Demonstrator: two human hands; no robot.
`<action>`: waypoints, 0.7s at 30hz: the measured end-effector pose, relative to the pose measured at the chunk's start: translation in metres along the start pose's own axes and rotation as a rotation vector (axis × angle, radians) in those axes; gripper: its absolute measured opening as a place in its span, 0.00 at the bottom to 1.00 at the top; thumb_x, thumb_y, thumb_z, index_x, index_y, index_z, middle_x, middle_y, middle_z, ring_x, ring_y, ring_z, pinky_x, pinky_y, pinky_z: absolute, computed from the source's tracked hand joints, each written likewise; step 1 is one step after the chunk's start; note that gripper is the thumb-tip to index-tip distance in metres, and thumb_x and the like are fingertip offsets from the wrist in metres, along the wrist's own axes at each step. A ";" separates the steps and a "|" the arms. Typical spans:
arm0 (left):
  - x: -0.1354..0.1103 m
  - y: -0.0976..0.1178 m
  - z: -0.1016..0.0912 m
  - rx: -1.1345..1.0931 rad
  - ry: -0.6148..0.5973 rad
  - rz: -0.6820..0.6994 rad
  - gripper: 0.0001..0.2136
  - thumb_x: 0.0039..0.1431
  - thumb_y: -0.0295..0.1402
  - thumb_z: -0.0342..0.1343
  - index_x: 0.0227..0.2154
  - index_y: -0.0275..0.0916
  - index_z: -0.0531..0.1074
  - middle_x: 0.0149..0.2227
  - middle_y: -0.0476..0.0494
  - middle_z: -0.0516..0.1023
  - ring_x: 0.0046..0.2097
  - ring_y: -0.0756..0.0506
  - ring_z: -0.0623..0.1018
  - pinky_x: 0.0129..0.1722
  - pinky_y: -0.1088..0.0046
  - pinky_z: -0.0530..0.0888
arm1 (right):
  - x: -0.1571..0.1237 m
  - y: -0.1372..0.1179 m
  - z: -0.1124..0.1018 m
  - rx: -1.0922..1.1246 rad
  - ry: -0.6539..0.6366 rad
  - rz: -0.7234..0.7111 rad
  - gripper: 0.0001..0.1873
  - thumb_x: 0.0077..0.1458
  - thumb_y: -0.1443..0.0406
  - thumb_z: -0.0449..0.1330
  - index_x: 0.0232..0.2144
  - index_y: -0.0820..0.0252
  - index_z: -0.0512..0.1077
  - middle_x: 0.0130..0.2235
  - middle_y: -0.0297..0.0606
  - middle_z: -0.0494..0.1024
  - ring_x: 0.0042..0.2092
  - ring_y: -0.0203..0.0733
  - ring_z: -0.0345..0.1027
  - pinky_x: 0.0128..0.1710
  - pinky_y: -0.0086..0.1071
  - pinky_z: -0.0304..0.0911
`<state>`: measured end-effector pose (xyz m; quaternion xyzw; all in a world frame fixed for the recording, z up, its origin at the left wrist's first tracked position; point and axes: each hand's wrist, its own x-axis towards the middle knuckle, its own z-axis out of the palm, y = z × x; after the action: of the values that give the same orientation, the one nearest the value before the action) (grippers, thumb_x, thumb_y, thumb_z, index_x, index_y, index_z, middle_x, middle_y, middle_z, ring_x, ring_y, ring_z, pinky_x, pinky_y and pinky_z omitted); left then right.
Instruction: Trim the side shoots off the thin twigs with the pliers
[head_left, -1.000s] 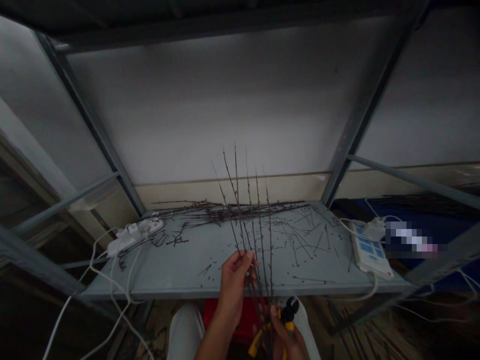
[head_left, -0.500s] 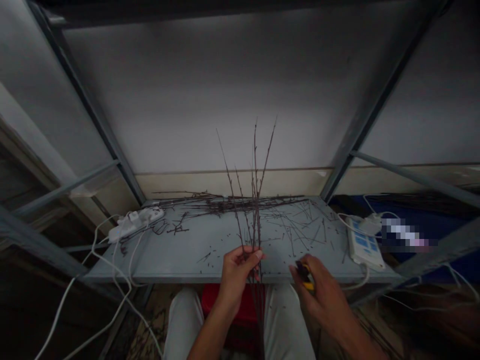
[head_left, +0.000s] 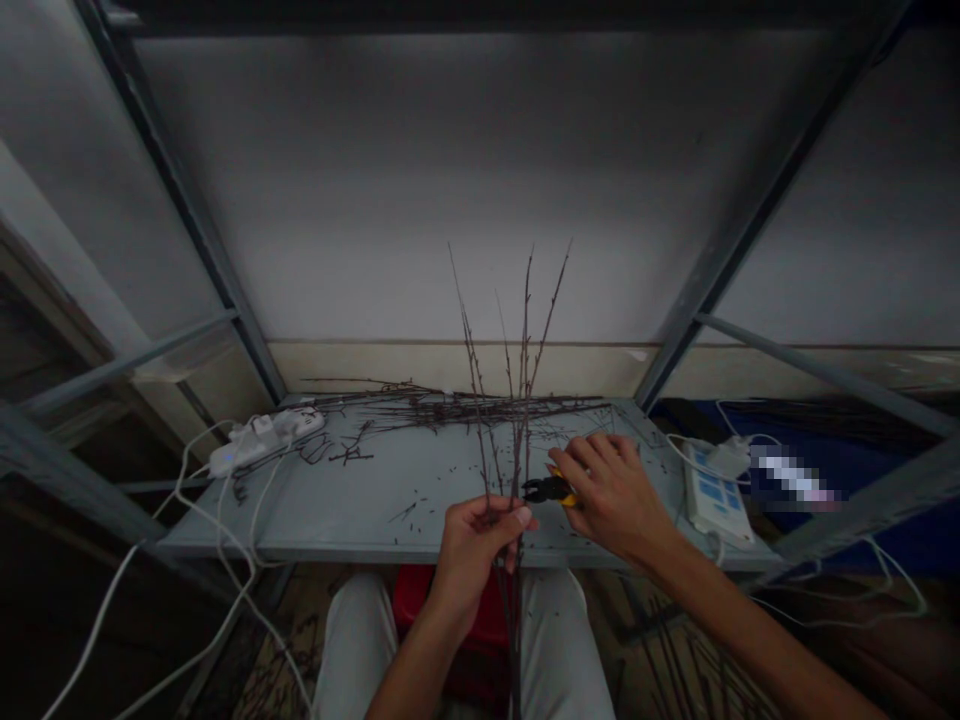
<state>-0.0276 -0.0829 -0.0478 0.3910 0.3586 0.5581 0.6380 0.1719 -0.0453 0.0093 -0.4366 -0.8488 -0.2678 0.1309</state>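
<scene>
My left hand (head_left: 478, 545) is closed around a thin bunch of dark bare twigs (head_left: 517, 380), held upright over the front edge of the grey metal shelf (head_left: 360, 510). My right hand (head_left: 611, 490) grips small cutters with yellow handles (head_left: 550, 490), their black jaws pointing left and almost touching the twigs just above my left fingers. A pile of long dark twigs (head_left: 450, 407) lies along the back of the shelf, with short cut bits scattered over the surface.
A white power strip (head_left: 262, 440) with trailing cables lies at the shelf's left end. Another white and blue power strip (head_left: 716, 495) sits at the right. Slanted metal frame posts (head_left: 225, 280) flank the shelf. A red stool (head_left: 420, 610) shows between my knees.
My right hand rose from below the shelf edge and moved left with the cutters, bringing the jaws up to the twigs. The left hand's bunch stayed upright and shifted slightly.
</scene>
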 end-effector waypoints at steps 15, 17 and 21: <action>0.001 -0.009 -0.009 -0.125 0.171 -0.047 0.19 0.45 0.41 0.74 0.33 0.30 0.80 0.26 0.40 0.79 0.21 0.56 0.63 0.15 0.83 0.57 | -0.037 -0.040 0.042 0.764 -0.032 0.530 0.09 0.57 0.64 0.56 0.31 0.59 0.77 0.28 0.37 0.79 0.29 0.43 0.71 0.31 0.34 0.62; 0.002 -0.011 -0.011 -0.133 0.174 -0.051 0.19 0.44 0.41 0.74 0.33 0.31 0.80 0.25 0.42 0.78 0.21 0.56 0.63 0.15 0.83 0.56 | -0.044 -0.055 0.038 1.008 -0.043 0.740 0.17 0.60 0.56 0.57 0.24 0.58 0.75 0.25 0.36 0.77 0.29 0.43 0.71 0.31 0.33 0.62; 0.002 -0.014 -0.012 -0.125 0.169 -0.072 0.22 0.45 0.44 0.73 0.37 0.32 0.80 0.31 0.40 0.81 0.20 0.57 0.62 0.15 0.83 0.56 | -0.055 -0.079 0.031 1.445 0.073 1.062 0.23 0.48 0.45 0.67 0.28 0.59 0.79 0.25 0.36 0.77 0.29 0.46 0.70 0.30 0.35 0.64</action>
<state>-0.0320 -0.0810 -0.0653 0.2888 0.3895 0.5872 0.6481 0.1406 -0.1021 -0.0684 -0.5739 -0.4918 0.4141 0.5072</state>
